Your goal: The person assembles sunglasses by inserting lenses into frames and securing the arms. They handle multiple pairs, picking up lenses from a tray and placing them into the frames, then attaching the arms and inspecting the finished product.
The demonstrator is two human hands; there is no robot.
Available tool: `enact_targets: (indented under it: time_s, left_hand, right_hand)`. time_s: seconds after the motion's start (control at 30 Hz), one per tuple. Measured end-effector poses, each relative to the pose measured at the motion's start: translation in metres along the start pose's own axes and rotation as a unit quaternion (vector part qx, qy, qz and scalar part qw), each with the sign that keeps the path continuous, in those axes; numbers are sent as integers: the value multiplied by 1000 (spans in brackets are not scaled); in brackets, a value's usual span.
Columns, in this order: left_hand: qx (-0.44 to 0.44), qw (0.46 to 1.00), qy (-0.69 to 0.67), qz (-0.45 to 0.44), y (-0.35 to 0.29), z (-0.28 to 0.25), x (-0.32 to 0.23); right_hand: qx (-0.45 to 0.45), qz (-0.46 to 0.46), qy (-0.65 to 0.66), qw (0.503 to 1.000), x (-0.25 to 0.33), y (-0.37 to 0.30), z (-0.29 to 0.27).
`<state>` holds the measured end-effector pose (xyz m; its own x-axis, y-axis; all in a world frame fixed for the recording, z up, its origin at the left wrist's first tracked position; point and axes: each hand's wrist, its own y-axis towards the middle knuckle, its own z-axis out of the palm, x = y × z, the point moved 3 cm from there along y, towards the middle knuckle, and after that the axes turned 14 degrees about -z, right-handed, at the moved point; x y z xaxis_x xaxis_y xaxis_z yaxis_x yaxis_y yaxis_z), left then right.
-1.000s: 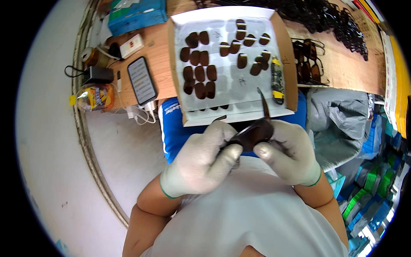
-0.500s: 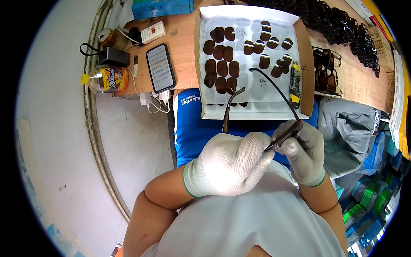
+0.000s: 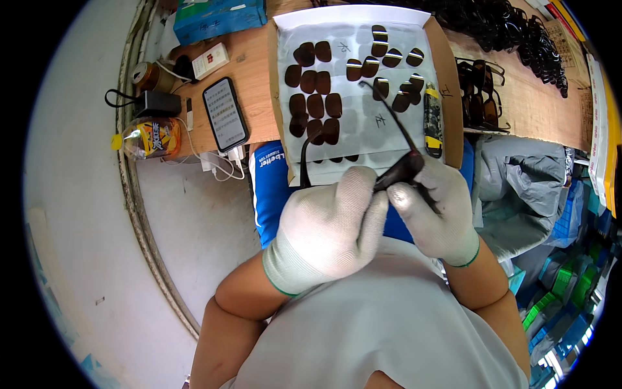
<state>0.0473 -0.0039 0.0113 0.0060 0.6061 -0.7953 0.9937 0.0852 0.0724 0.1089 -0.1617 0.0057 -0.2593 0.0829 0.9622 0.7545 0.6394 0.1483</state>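
Two hands in white knit gloves with green cuff edges hold one pair of dark glasses between them, over the near edge of a tray. The left hand (image 3: 327, 223) is closed, its fingers curled and its back to the view; the glasses (image 3: 400, 172) run into its grip, the thumb side lying against the frame. The right hand (image 3: 440, 207) pinches the other end of the dark front between thumb and fingers. Both side arms of the glasses stand out, one beyond each hand, their tips over the tray.

The tray (image 3: 455, 104) is one shallow cardboard box lined with pale paper bearing two handwritten marks. On its left lie about a dozen dark lenses (image 3: 333, 105); on its right roughly ten more (image 3: 391, 58). Some overlap, so I cannot tell the exact number. One black-and-yellow tool (image 3: 433, 123) lies along the right wall.

On the worktop (image 3: 256, 84) left of the tray are one phone (image 3: 225, 117), one plastic bottle (image 3: 152, 137), one can (image 3: 150, 76), one black block (image 3: 161, 104), one small white box (image 3: 210, 60) and one blue box (image 3: 220, 19). To the right sit several tinted glasses (image 3: 479, 97), too overlapped to count, and a heap of black frames (image 3: 499, 26). One grey bag (image 3: 518, 188) hangs below.
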Motion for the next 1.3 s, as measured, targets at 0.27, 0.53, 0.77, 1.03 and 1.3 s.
enact_targets:
  time_s: [0.27,0.53,0.77,1.03,1.3]
  left_hand:
    - [276,958,82,4,41,10,-13]
    - [-20,943,282,-177,187,53,128]
    - [-47,886,391,-246,210,64,175]
    - [62,950,-79,-296,149,59,79]
    - [131,870,-393,-265,37,51,31]
  right_hand:
    - [153,-197,-174,953,-24,6,-60]
    - [27,-58,-25,998,-45,-37,-96]
    - [-18,-27,89,995,-55,-48,-96]
    - [-104,24,164,981,-54,-43,-92]
    - [-7,91,149,985,-33,-26,-35]
